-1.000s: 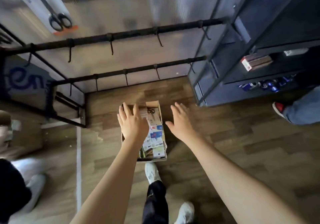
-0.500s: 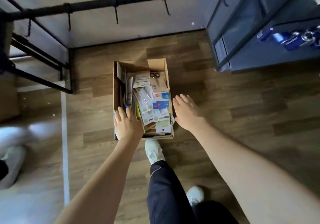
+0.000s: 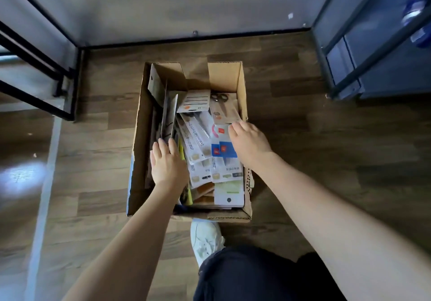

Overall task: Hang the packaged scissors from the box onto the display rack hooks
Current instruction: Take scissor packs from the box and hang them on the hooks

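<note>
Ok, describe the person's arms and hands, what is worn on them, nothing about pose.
Both forearms are bare all the way to the frame edge: no sleeves in view. The left hand and right hand wear no gloves, and no rings, watch or bracelet show.

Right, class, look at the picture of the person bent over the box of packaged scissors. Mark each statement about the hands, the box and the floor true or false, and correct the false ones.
1. The cardboard box stands on a wooden floor. True.
2. Both hands reach into the box. True: the left hand is at the upright packages on the left side, the right hand on the flat-lying packages.
3. The box is closed. False: its flaps are open and the packages show.
4. The right hand holds a package up at a rack hook. False: it is down in the box.
5. A white shoe is just in front of the box. True.
</note>
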The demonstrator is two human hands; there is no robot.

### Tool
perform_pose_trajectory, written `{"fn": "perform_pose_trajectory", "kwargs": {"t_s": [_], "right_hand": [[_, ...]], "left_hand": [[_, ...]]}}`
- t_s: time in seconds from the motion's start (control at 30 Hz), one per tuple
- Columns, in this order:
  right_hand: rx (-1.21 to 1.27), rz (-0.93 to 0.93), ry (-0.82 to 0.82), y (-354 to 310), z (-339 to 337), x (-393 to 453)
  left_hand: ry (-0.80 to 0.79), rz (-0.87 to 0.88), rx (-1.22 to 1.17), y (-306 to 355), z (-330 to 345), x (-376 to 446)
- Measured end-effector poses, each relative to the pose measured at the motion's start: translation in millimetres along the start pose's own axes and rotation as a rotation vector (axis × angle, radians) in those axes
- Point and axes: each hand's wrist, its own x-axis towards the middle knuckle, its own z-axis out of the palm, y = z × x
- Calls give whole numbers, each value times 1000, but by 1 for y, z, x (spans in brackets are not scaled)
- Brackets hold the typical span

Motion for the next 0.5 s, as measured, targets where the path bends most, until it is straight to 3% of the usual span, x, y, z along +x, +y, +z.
{"fn": "perform_pose_trajectory", "kwargs": {"t_s": [0.33,0.5], "right_hand": [[-301,115,44,7,34,63],[-346,107,45,5,39,76]], "left_hand": [[291,-24,1,-7,34,55],[252,-19,-104,-12,35,73]]}}
